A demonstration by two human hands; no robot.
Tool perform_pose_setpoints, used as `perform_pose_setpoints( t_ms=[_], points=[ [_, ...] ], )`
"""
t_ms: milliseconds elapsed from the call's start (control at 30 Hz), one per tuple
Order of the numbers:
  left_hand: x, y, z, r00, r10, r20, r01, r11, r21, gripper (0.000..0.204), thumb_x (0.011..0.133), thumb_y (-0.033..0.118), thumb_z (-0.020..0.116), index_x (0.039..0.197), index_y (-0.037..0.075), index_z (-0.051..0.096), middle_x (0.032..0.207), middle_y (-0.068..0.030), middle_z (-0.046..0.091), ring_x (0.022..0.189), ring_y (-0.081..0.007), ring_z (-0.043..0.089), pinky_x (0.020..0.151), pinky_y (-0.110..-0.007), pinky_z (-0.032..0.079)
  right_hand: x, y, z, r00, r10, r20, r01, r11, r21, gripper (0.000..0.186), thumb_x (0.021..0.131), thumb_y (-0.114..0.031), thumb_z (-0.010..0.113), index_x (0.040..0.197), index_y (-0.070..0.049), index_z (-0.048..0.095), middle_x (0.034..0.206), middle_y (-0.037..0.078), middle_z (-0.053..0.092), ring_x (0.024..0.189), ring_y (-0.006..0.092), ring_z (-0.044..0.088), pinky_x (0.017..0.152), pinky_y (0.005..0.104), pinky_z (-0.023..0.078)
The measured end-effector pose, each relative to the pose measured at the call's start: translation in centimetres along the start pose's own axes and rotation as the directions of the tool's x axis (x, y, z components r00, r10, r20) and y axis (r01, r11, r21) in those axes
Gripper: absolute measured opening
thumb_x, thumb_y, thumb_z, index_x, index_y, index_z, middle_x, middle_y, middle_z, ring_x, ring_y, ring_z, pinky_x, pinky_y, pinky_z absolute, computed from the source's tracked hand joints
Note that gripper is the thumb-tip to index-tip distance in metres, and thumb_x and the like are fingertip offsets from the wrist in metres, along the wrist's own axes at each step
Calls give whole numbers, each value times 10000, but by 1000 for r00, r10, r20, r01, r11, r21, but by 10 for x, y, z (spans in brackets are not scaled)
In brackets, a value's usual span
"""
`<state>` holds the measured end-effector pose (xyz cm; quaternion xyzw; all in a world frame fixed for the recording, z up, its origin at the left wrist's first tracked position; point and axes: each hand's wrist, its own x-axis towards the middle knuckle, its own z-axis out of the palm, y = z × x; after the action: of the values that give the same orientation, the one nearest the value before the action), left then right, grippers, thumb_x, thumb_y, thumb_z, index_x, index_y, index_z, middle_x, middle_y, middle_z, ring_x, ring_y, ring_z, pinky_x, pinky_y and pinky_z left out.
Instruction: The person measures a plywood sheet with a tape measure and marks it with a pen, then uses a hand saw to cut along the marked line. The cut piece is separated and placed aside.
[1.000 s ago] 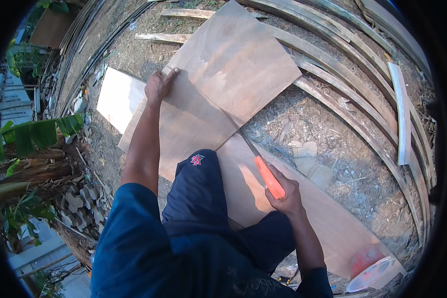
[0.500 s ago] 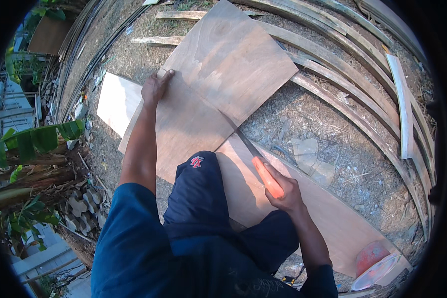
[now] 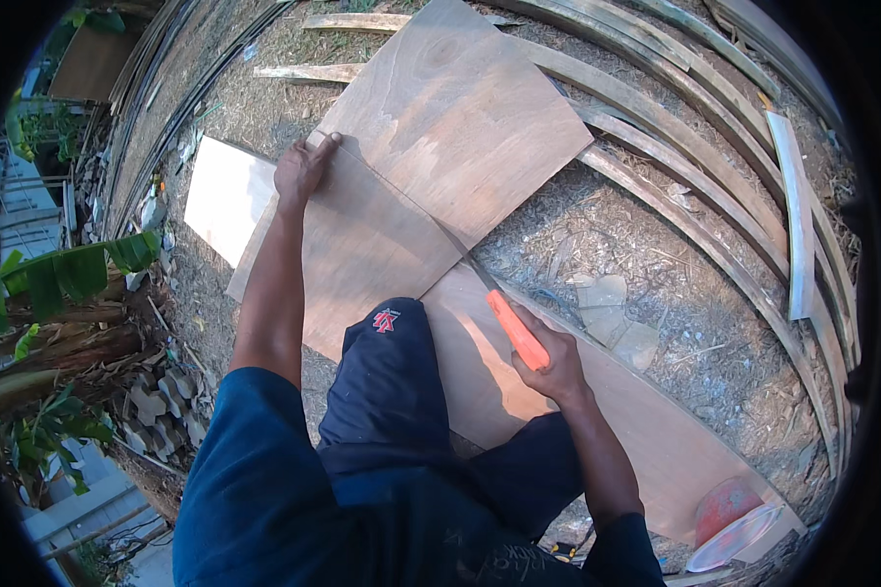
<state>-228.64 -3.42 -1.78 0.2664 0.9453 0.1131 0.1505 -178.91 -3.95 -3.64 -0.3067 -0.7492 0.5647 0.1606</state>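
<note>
A plywood sheet (image 3: 489, 127) with a long slit across it lies on top of other plywood boards. My left hand (image 3: 305, 166) is closed on its upper left edge, at the end of the cut line. In my right hand (image 3: 548, 357) is a handsaw with an orange handle (image 3: 514, 323); its blade (image 3: 465, 252) runs up into the slit at the sheet's lower right edge. A long plywood board (image 3: 646, 430) extends beneath toward the lower right, and a pale board (image 3: 220, 196) sticks out on the left. My knee in dark trousers is against the boards.
Several wooden strips (image 3: 685, 176) lie on the dirt ground along the top and right, with a short pale plank (image 3: 791, 215) across them. A red bucket (image 3: 717, 509) with a pale lid is at the lower right. Banana plants (image 3: 73, 264) and stacked pavers (image 3: 162, 406) are at the left.
My right hand and the saw have moved up and left along the cut, so more of the blade is in the sheet. My left hand stays on the edge, shifted slightly in view.
</note>
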Motion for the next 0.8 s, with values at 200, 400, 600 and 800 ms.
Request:
perform_pose_setpoints(
  t_ms=[200, 400, 600, 800],
  points=[
    [-4, 10, -9, 999, 25, -31, -23, 998, 59, 847, 762, 780, 562, 1230, 77, 639, 1098, -192, 691, 1072, -364, 644, 925, -446, 486, -38, -7, -32, 985, -154, -75, 152, 988, -34, 692, 676, -85, 725, 1348, -74, 558, 1125, 161, 692, 929, 334, 703, 842, 377, 571],
    [0, 2, -2, 994, 31, -105, -24, 997, 75, 904, 743, 795, 566, 1269, 62, 617, 1123, -203, 682, 1088, -364, 637, 933, -452, 480, -115, -5, -68, 996, -77, -39, 67, 977, -200, 694, 621, -31, 683, 1309, -39, 591, 1032, 196, 712, 814, 324, 728, 780, 357, 575],
    [-6, -8, -19, 985, 30, -172, -18, 997, 75, 987, 736, 803, 563, 1238, -45, 596, 1118, -254, 667, 1080, -381, 635, 932, -429, 471, -78, 6, -86, 999, 0, -53, -1, 1000, -18, 636, 675, -6, 657, 1306, -5, 579, 1143, 185, 693, 832, 261, 735, 764, 299, 555],
    [6, -19, -9, 975, -13, -223, 36, 994, 101, 984, 738, 808, 561, 1291, -6, 577, 1169, -265, 644, 1105, -388, 625, 939, -419, 484, -128, -15, -87, 981, -181, -74, 177, 983, -57, 688, 662, -55, 707, 1332, -15, 559, 1167, 176, 684, 833, 284, 729, 764, 327, 577]
  ],
)
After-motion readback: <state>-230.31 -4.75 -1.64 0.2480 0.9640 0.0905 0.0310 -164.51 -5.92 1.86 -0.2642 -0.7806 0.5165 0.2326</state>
